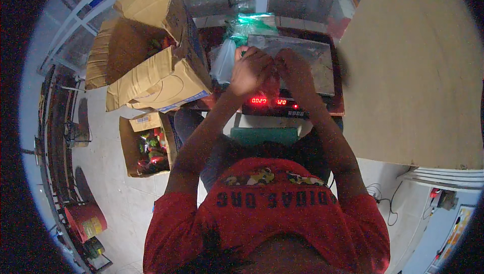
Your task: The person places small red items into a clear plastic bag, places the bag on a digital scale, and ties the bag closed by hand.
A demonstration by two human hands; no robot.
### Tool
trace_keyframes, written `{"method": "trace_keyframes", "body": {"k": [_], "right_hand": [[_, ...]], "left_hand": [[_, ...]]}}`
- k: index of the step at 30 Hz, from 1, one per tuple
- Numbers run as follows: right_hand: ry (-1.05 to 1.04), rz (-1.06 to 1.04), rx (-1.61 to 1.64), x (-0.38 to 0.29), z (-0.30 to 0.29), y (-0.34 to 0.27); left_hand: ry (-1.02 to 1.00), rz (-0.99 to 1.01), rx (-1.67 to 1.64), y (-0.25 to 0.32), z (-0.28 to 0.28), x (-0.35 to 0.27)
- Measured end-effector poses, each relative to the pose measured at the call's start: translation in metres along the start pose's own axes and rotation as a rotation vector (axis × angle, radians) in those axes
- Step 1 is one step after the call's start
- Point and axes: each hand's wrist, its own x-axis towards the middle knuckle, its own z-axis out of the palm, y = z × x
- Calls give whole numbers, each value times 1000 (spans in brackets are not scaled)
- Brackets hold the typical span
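Note:
My left hand and my right hand meet above a digital scale, with fingers curled inward. A reddish, partly see-through bundle, seemingly a plastic bag, hangs between them; blur and shadow hide its contents and the fingertips. Below my hands glows the scale's red display, and its flat metal platform extends behind them. A pale plastic bag lies just left of my left hand. Beyond the platform is a heap of clear plastic bags with a green sheen.
A large open cardboard carton stands at left, with red and green items inside. A smaller carton on the floor holds wrapped red and green produce. A broad tan board borders the right. Cables trail on the floor.

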Motion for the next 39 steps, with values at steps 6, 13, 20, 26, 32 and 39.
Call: {"method": "trace_keyframes", "body": {"k": [6, 13, 20, 26, 32, 39], "right_hand": [[121, 196, 284, -10, 19, 21], [189, 308, 626, -11, 18, 9], [116, 196, 653, -15, 29, 35], [-82, 213, 497, -16, 17, 21], [-259, 307, 797, -15, -1, 18], [20, 696, 1211, -35, -8, -6]], "left_hand": [[-16, -74, -139, 6, -5, 0], [-3, -112, -125, 9, -15, -4], [-38, -125, -124, 13, -24, -7], [-31, -45, -54, 15, -30, -3], [-68, -31, -108, 9, -31, -8], [-90, 48, -135, 7, -30, -11]]}}
